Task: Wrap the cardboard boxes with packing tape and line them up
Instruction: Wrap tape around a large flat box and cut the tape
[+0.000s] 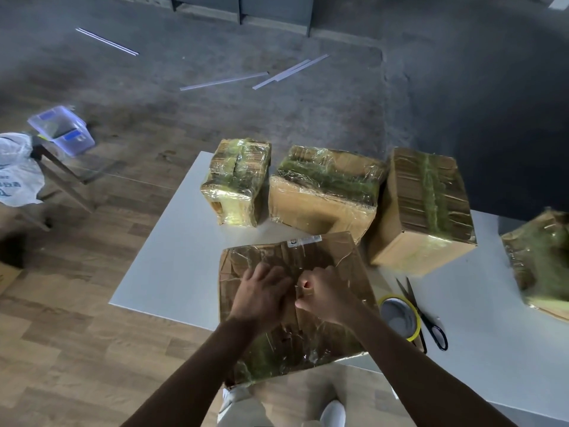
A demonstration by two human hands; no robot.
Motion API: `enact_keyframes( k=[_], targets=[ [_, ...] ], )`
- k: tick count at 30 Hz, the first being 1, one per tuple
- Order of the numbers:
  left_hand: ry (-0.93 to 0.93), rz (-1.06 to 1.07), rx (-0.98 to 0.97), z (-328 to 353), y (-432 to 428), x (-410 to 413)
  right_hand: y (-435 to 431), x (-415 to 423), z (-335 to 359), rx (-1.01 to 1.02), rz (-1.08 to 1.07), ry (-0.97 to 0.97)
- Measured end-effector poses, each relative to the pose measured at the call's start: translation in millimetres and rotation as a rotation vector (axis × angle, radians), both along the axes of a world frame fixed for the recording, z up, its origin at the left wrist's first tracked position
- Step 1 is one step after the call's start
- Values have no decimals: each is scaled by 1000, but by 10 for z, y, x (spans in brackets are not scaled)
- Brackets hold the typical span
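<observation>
Near box (335, 257): tape-wrapped, at front edge of table (172, 257), overhanging slightly. Left hand (261, 295) flat on top, pressing. Right hand (323, 295) close beside, curled, apparently pinching tape end (298, 288). Risks: film creasing or self-sticking from skewed pull; box tipping off edge under pressure. Tape roll (414, 332) and scissors (427, 321) just right.

Nothing legible; label (304, 241) on near box (338, 260) too small; bag (15, 180) print blurred

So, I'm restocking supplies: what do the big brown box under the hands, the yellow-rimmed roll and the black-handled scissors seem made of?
Big brown box: matte cardboard with creased flaps, under clear glossy tape that glints. Yellow-rimmed roll: likely plastic tape, shiny edge. Black-handled scissors: grey blades look metal; handles probably plastic.
</observation>
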State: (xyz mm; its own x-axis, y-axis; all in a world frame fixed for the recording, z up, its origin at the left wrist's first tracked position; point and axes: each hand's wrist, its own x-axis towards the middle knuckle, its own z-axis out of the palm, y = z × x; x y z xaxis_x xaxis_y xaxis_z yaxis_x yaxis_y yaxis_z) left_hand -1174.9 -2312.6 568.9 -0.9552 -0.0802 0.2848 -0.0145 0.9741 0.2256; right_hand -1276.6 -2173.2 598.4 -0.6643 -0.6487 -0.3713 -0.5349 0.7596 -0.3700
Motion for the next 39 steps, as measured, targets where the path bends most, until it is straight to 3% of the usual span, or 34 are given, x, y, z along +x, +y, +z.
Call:
enact_keyframes(
  k=[2, 6, 12, 15, 22, 28, 39],
  targets=[
    [-118, 30, 28, 18, 121, 2, 12, -6, -15, -12, 28, 15],
    [-124, 8, 62, 15, 120, 3, 61, -118, -39, -132, 55, 130],
    [-111, -3, 166, 57, 115, 45, 10, -261, 33, 72, 163, 318],
    [-66, -4, 162, 33, 116, 58, -112, -265, 102, 144, 216, 250],
    [-21, -29, 52, 32, 114, 87, -130, -306, 202, 202, 421, 342],
    [-205, -40, -28, -48, 228, 365, -74, -309, 166, 71, 324, 215],
    [-286, -58, -122, -21, 268, 329, 356, -184, -70, -127, 249, 156]
  ],
)
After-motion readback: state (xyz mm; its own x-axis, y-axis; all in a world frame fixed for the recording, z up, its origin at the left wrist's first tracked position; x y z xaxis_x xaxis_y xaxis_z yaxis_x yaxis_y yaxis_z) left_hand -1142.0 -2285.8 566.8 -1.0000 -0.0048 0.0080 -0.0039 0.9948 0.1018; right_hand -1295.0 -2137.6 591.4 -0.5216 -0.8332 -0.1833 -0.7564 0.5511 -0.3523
